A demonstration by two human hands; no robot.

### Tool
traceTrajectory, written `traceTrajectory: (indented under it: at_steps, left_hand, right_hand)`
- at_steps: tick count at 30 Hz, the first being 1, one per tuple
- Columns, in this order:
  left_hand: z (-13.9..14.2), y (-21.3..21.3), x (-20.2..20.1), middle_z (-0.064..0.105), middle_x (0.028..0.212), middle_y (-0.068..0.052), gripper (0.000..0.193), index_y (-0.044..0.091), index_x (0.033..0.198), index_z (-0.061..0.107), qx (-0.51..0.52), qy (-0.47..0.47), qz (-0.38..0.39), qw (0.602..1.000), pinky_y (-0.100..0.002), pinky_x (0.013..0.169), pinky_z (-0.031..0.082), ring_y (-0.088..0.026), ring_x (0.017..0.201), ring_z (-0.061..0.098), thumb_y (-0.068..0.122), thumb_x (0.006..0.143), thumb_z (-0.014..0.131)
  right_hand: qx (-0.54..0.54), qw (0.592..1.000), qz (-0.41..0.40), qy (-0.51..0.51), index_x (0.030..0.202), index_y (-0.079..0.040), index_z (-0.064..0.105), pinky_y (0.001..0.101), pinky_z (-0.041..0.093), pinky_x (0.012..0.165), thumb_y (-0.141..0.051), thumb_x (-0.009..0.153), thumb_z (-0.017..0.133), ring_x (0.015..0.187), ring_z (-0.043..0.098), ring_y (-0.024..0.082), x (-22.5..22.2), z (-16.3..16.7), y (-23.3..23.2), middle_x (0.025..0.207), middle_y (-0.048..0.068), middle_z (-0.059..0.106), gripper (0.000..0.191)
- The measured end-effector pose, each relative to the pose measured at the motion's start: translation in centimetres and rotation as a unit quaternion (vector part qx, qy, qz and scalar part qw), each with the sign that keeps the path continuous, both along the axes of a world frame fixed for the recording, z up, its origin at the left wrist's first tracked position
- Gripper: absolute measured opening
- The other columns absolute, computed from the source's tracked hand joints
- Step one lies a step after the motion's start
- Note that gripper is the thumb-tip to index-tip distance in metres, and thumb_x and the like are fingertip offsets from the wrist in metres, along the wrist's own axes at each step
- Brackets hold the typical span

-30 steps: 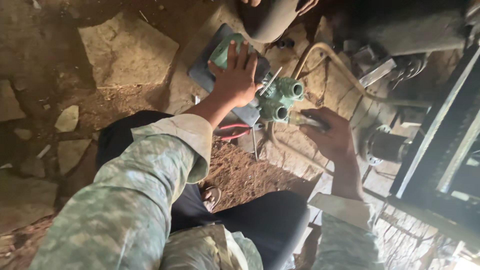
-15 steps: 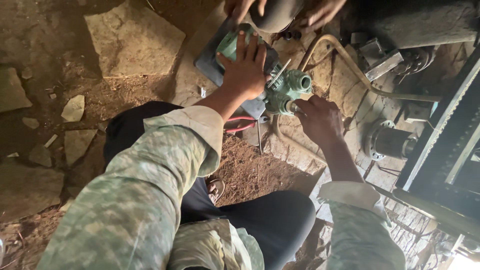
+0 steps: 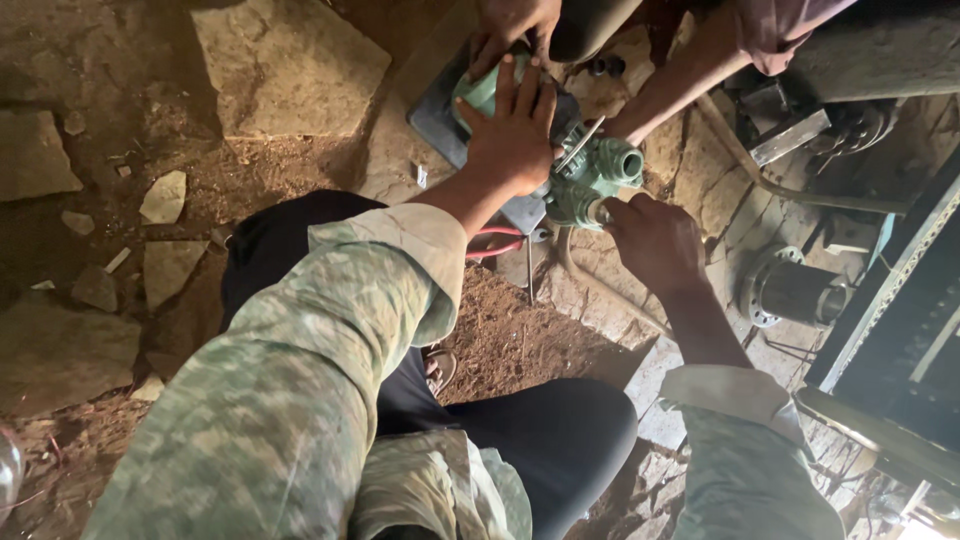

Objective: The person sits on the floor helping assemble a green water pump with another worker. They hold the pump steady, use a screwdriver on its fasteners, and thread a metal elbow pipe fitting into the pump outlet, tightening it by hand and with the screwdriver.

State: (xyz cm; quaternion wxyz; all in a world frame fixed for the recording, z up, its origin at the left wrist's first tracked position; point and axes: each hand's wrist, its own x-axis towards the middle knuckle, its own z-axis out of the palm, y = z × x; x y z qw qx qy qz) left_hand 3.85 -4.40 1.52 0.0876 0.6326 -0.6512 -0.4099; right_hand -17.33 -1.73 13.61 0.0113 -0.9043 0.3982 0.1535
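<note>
Pump unit (image 3: 585, 180), a small green motor-and-pump body, sits on a grey base plate (image 3: 440, 125) laid on the stony earth floor (image 3: 120, 260), just ahead of the person's knees. Against the view of a second earlier, the left hand (image 3: 515, 135) is in the same flat, spread-fingered press on top of the casing, while the right hand (image 3: 655, 240) has come in from a short way off and now closes around the lower right end of the body at a protruding stub. In my judgement this moves the work from steadying alone to a two-handed hold on the unit.

A second person's hand (image 3: 510, 25) now grips the far end of the casing from the top of the frame, and their forearm (image 3: 680, 80) reaches down on the right side; neither was so plainly on the unit a second ago.

Orientation: the long axis runs from upper left to lower right across the frame. The open round port (image 3: 630, 162) faces right and slightly upward, away from the base plate.

Nearby, a red-handled tool (image 3: 495, 243) lies on the ground beside the plate's near edge, partly hidden by the left sleeve. A metal cylinder (image 3: 790, 292) lies well apart to the right, beside a dark frame (image 3: 900, 290).
</note>
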Motion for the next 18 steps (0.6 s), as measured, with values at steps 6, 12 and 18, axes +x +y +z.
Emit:
traceTrajectory:
  at_steps: [6, 12, 18]
  left_hand:
    - [0.2, 0.3, -0.2, -0.007, 0.172, -0.01, 0.087, 0.012, 0.164, 0.012, 0.011, 0.002, 0.006, 1.0, -0.09, 0.105, 0.015, -0.041, 0.155, -0.014, 0.053, 0.1, 0.056]
    - [2.1, 1.0, 0.5, -0.005, 0.169, -0.027, 0.092, -0.003, 0.163, 0.012, 0.039, -0.05, -0.002, 0.998, -0.086, 0.109, 0.009, -0.055, 0.152, -0.01, 0.033, 0.094, 0.063]
    - [3.7, 2.6, -0.6, 0.02, 0.157, -0.036, 0.084, -0.002, 0.157, 0.027, -0.181, -0.045, -0.031, 0.982, -0.079, 0.109, 0.018, -0.051, 0.145, 0.024, 0.019, 0.086, 0.066]
  right_hand:
    - [-0.002, 0.998, -0.018, 0.053, 0.107, -0.015, 0.073, 0.048, 0.058, 0.067, -0.03, 0.092, 0.073, 0.076, 0.072, 0.031, -1.4, -1.5, -0.2, 0.091, 0.008, 0.072, 0.022]
    - [0.054, 0.983, -0.173, 0.035, 0.101, -0.01, 0.074, 0.0516, 0.058, 0.065, -0.034, 0.096, 0.072, 0.073, 0.071, 0.038, -1.0, -2.8, -0.7, 0.08, 0.018, 0.072, 0.025]
    - [0.249, 0.801, -0.532, -0.115, 0.111, 0.004, 0.054, 0.0507, 0.06, 0.054, -0.023, 0.098, 0.065, 0.056, 0.071, 0.032, 0.7, -3.5, -2.5, 0.082, 0.025, 0.071, 0.032]
